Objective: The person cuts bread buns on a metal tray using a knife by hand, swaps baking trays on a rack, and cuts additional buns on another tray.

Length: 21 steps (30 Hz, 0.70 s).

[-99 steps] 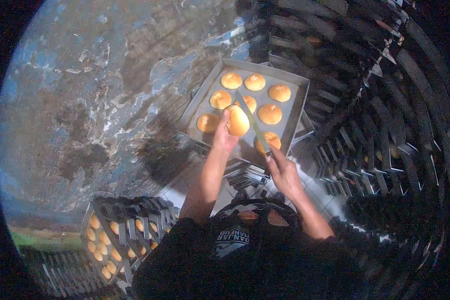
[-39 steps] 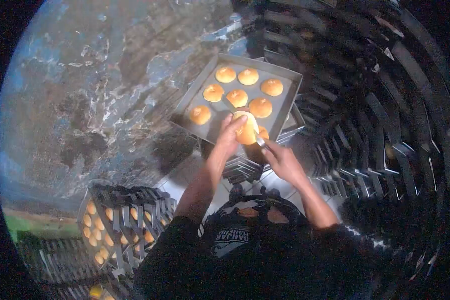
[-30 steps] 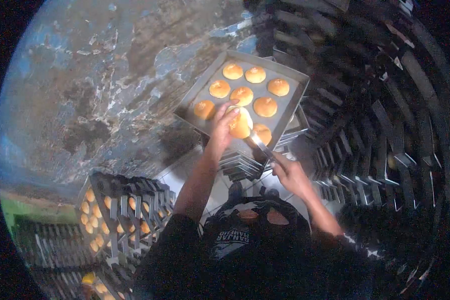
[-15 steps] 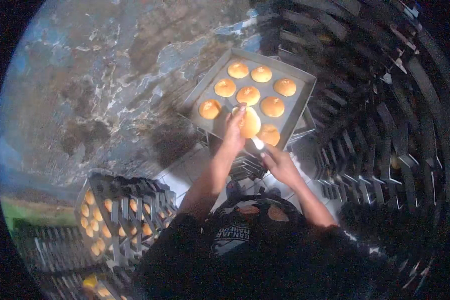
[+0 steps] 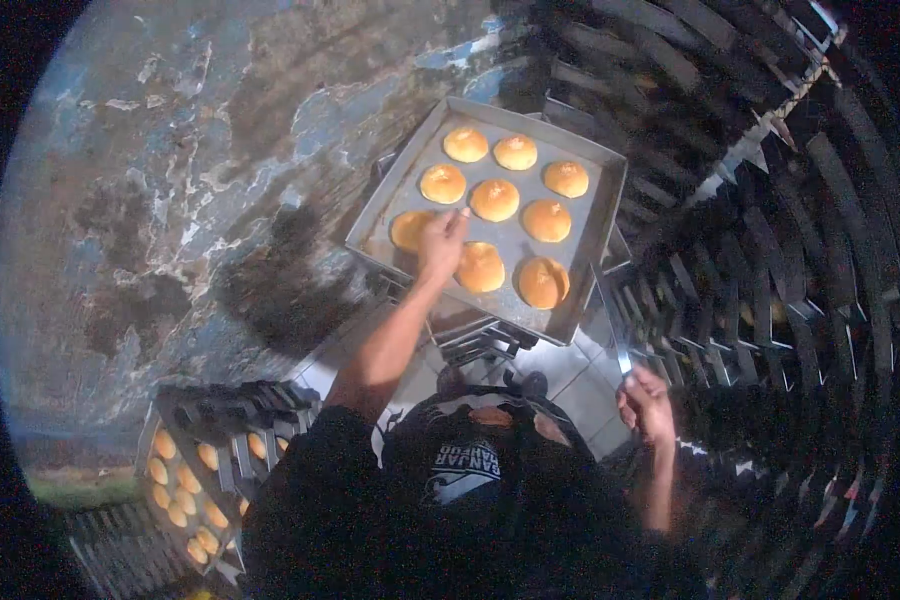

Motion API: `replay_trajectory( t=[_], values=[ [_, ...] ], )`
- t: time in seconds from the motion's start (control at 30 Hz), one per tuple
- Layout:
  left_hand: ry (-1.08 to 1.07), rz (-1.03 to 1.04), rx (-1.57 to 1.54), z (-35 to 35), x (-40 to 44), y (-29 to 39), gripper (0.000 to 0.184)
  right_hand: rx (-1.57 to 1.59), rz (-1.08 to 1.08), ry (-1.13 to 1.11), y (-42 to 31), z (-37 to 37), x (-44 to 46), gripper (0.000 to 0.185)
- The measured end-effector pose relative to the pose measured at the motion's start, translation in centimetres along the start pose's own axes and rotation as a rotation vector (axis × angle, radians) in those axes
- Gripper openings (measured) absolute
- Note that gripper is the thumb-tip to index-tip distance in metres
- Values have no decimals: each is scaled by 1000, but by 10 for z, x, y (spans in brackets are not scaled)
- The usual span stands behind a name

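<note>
The leftmost bun sits partly under the left hand; whether that grip grasps it, I cannot tell. The tray bears nine buns, spaced apart, probably so their sides stay separate. The knife points towards the tray's right edge, its handle clenched in the right hand, seemingly to keep the blade off the buns.

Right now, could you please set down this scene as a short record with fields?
Tray: metal, raised sides
Buns on it: nine, golden, spaced apart
Left hand: over the tray, partly covering one bun; grip unclear
Right hand: gripping a knife
Blade: pointing toward the tray's right side in the picture; contact unclear
Lower left: more buns, partly in view
Floor: pale tiles
</note>
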<state>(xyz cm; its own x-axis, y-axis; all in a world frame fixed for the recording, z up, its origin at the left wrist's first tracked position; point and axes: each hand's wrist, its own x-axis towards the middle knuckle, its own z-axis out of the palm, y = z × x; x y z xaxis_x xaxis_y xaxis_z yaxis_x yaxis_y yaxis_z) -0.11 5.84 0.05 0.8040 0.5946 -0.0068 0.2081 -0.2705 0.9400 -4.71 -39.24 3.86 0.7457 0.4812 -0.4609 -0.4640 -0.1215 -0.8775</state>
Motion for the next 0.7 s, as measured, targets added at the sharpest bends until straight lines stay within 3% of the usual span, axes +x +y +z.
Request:
replay_trajectory(
  t=[0.03,0.07,0.13,0.2,0.23,0.27,0.33,0.37,0.43,0.57,0.63,0.67,0.7],
  values=[
    [99,124,199,-14,0,4,37,14,-21,45,5,13,4,30],
    [88,125,199,-25,12,-5,37,28,-42,89,7,26,7,30],
    [271,353,698,-48,45,-43,41,-15,-36,106,4,52,16,25],
    [152,280,831,-63,62,-86,49,-11,-67,-19,9,69,30,22],
    [30,203,956,-67,65,-85,57,19,-59,-19,4,81,36,23],
    [38,207,959,-71,69,-83,57,21,-66,-24,0,87,42,23],
    [-169,27,731,-77,59,-64,63,34,-70,-85,-5,94,50,27],
    [-160,27,731,-74,51,-62,63,20,-82,-105,-11,98,53,29],
    [-246,73,363,-60,34,-63,75,3,-100,-135,-23,106,61,29],
    [-228,-6,350,-50,15,-37,82,-107,-196,-134,-40,133,90,31],
    [-193,-131,-239,-46,2,-7,72,-220,-302,-147,-46,135,110,35],
    [-179,-128,-233,-42,-2,-2,72,-218,-307,-161,-46,134,116,35],
    [-160,-128,-505,-37,-4,0,65,-221,-353,-168,-54,139,117,36]
  ],
)
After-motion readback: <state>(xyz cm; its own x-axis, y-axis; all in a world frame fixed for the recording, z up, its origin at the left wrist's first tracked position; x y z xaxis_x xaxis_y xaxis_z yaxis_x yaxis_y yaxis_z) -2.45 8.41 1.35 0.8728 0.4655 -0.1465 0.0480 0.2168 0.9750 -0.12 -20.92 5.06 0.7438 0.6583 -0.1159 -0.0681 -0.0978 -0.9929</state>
